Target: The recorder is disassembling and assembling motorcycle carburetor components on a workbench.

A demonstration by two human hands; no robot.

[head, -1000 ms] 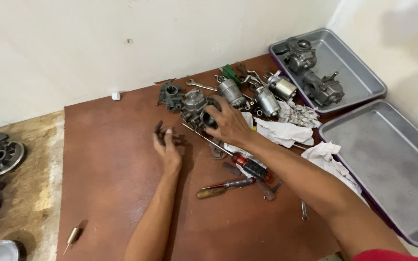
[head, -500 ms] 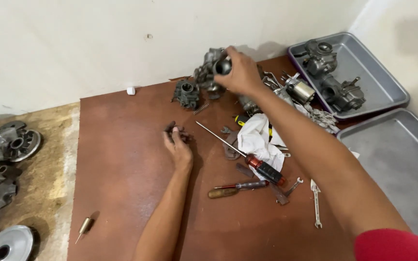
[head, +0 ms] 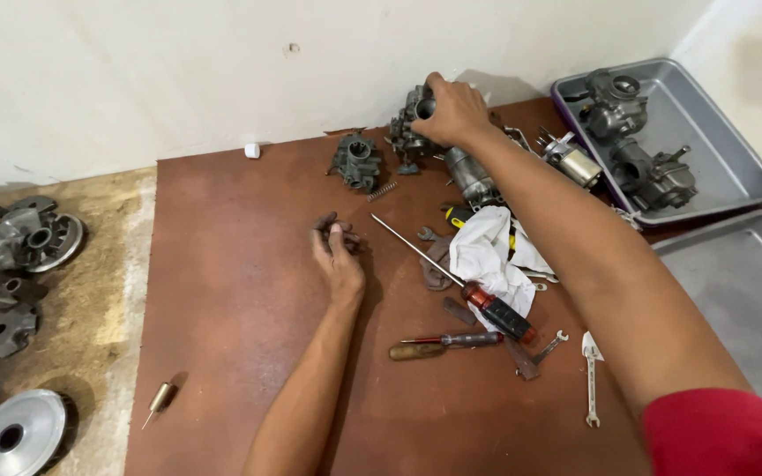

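Up near the wall, the right hand (head: 456, 110) is clamped over a grey carburetor body (head: 414, 119), lifting its top end off the brown tabletop (head: 231, 291). Left of it lies a second, smaller carburetor part (head: 356, 160). The left hand (head: 339, 260) rests on the tabletop, fingers curled around a small dark piece (head: 328, 222). Just right of that hand lie a long screwdriver (head: 451, 278) and a white rag (head: 487, 256).

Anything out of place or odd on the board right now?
A small coil spring lies loose on the board beside the grey carburetor body, apart from any part. A small brass piece sits alone near the board's left edge, far from the tools.
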